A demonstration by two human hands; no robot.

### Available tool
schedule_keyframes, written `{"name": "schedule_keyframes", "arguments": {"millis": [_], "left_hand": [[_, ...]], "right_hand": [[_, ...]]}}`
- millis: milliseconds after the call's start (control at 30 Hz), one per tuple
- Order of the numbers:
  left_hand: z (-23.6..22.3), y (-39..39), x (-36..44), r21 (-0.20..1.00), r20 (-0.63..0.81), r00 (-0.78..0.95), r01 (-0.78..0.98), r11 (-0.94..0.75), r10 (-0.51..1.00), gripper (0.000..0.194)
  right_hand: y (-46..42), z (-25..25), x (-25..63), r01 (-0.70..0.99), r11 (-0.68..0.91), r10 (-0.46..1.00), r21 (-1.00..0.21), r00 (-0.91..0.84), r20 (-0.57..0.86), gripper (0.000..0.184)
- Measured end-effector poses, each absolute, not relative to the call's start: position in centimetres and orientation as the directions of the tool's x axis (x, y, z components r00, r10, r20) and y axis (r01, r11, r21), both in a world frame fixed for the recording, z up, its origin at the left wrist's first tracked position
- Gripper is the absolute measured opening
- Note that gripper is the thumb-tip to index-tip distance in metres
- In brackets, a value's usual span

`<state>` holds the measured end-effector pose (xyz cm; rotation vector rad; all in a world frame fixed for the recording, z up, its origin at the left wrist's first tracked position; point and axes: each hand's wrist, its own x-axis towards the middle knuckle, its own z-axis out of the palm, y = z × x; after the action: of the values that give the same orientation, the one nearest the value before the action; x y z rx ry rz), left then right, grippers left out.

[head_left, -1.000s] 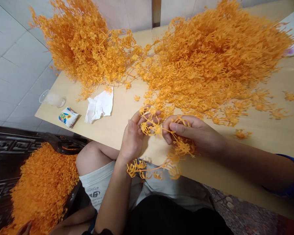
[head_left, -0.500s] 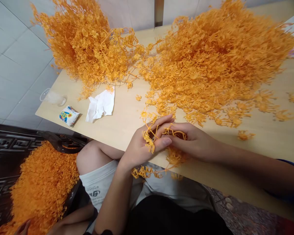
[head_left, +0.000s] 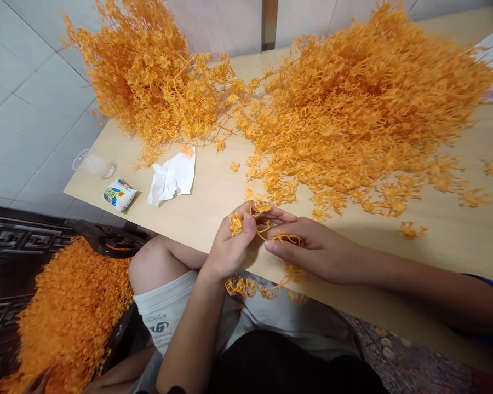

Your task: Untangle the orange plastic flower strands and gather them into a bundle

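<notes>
At the near edge of a pale table [head_left: 209, 202], the left hand [head_left: 225, 253] pinches one end of an orange flower sprig [head_left: 235, 225] while the right hand [head_left: 326, 253] curls narrowly around its looping stems, leaving it supported from both sides.

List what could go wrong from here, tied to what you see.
The thin orange sprig stretched between the left hand and right hand could snap if pulled hard.

Its dangling end hangs past the edge of the table, so it might snag on clothing.

The small printed packet sits near that edge and could be knocked off.
</notes>
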<state>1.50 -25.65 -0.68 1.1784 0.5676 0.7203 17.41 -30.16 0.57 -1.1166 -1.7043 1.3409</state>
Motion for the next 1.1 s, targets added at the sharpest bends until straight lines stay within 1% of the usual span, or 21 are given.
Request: {"name": "schedule_keyframes", "arguments": {"millis": [167,267,333,367,467,567,633,733,833,900,1000,1100], "left_hand": [[-0.8,-25.4,1.4,0.935,-0.102,0.619,-0.207,0.287,0.779,0.056],[-0.7,-24.6,1.2,0.866,-0.178,0.525,-0.318,0.386,0.832,0.062],[-0.6,-24.1,1.1,0.822,-0.204,0.461,-0.398,0.407,0.863,0.06],[-0.6,-24.0,1.2,0.816,-0.2,0.454,-0.414,0.404,0.869,0.055],[-0.5,-24.3,1.5,0.834,-0.165,0.501,-0.388,0.391,0.85,0.035],[-0.3,-24.5,1.7,0.826,-0.172,0.548,-0.373,0.423,0.819,0.029],[-0.4,-24.4,1.6,0.814,-0.19,0.582,-0.357,0.459,0.79,0.033],[-0.6,-23.9,1.2,0.827,-0.221,0.636,-0.279,0.488,0.739,0.05],[-0.9,-23.6,0.9,0.859,-0.216,0.65,-0.228,0.458,0.729,0.07],[-1.1,-23.6,0.8,0.876,-0.173,0.659,-0.236,0.421,0.732,0.075],[-1.2,-23.7,0.8,0.897,-0.109,0.682,-0.247,0.368,0.723,0.076],[-1.1,-24.0,0.9,0.92,-0.127,0.672,-0.196,0.34,0.73,0.061]], "right_hand": [[-30.1,0.7,17.6,0.162,0.106,0.917,-0.981,-0.398,0.033,0.047],[-30.4,0.6,17.9,0.187,0.101,0.909,-0.977,-0.415,0.015,0.046],[-30.6,0.6,18.1,0.211,0.087,0.901,-0.974,-0.434,-0.014,0.047],[-30.7,0.6,18.1,0.213,0.078,0.899,-0.974,-0.438,-0.024,0.048],[-30.6,0.8,18.2,0.18,0.058,0.906,-0.982,-0.423,-0.024,0.05],[-30.5,1.0,18.1,0.153,0.029,0.916,-0.988,-0.4,-0.035,0.049],[-30.5,0.9,18.2,0.138,0.011,0.928,-0.99,-0.371,-0.042,0.046],[-30.5,0.7,18.2,0.112,-0.039,0.955,-0.993,-0.289,-0.07,0.039],[-30.4,0.5,18.2,0.093,-0.075,0.973,-0.993,-0.213,-0.094,0.032],[-30.3,0.4,18.2,0.089,-0.064,0.977,-0.994,-0.196,-0.08,0.029],[-30.3,0.5,18.2,0.095,-0.011,0.974,-0.995,-0.224,-0.032,0.027],[-30.2,0.7,18.0,0.137,0.026,0.967,-0.99,-0.253,-0.01,0.026]]}}
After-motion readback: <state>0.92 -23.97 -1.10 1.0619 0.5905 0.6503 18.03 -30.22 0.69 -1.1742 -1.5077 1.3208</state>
